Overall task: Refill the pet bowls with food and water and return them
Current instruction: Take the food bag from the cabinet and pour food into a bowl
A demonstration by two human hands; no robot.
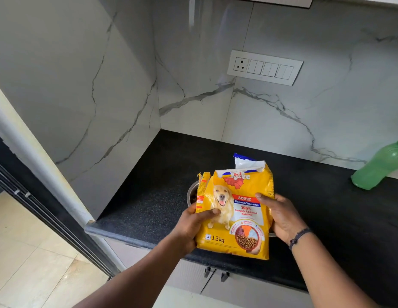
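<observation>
A yellow 1.2 kg dog food bag (pixel 235 210) with its top torn open is held upright above the black counter. My left hand (pixel 193 225) grips its left edge, thumb across the front. My right hand (pixel 280 215) grips its right edge. Behind the bag's left side a steel pet bowl (pixel 192 194) stands on the counter; only a sliver of its rim shows, with dark kibble inside. The rest of the bowl is hidden by the bag.
The black granite counter (pixel 149 203) fills a corner of marble-look walls. A green plastic bottle (pixel 380 165) stands at the far right. A switch panel (pixel 264 67) is on the back wall. Cabinet handles (pixel 215 273) sit below the counter edge; tiled floor lies to the left.
</observation>
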